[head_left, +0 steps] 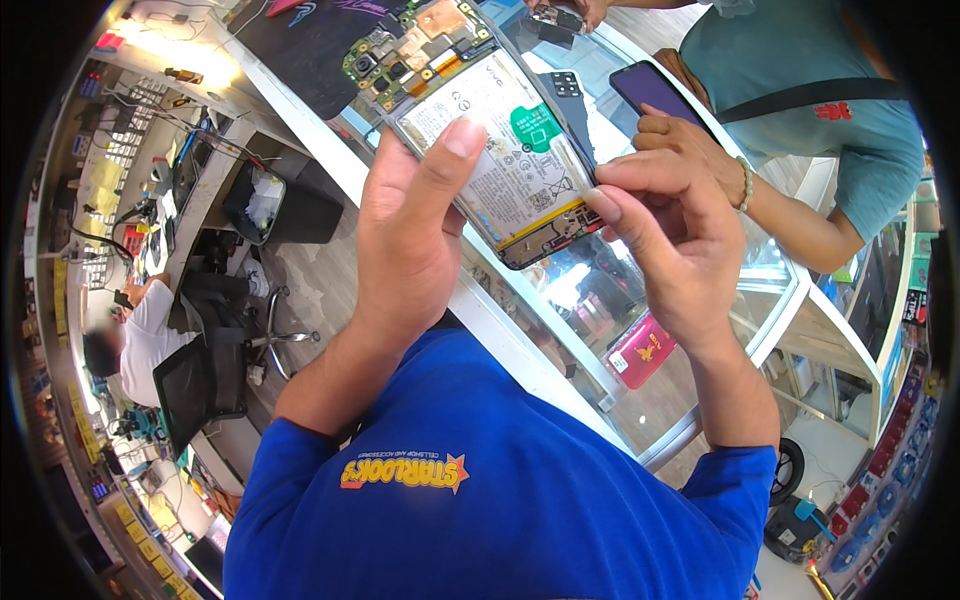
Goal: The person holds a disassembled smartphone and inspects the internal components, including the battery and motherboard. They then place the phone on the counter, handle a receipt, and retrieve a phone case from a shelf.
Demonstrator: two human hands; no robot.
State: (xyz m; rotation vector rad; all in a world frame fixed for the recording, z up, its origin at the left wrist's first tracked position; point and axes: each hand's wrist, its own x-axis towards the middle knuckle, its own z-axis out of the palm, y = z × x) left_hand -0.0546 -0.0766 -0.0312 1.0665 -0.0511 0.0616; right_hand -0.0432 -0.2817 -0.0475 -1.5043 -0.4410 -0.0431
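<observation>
- Clearly, in the head view, a slim, opened smartphone in a dark frame is held up between both hands, above the white-edged glass worktop.
- The bare left hand grips its left long side: the thumb lies over the large white rectangular battery, and the other fingers pass behind, mostly hidden.
- The bare right hand pinches the opposite edge near the lower corner between thumb and forefinger; its remaining fingers curl inward.
- Beyond the left thumb, the copper-and-green circuit board lies exposed, with small round camera modules. Between the two thumbs and below them, a thin yellow strip crosses under the battery, next to the dark lower board.
- As far as can be judged, the opening-up is done: the back is off and the insides are uncovered. The battery sits in its bay, and the phone seems yet to be closed. Whether any connector is detached cannot be told.
- Past the right fingertips, a co-worker's hand is at a dark-screened phone; nearer than those fingertips, a flat red package shows.
</observation>
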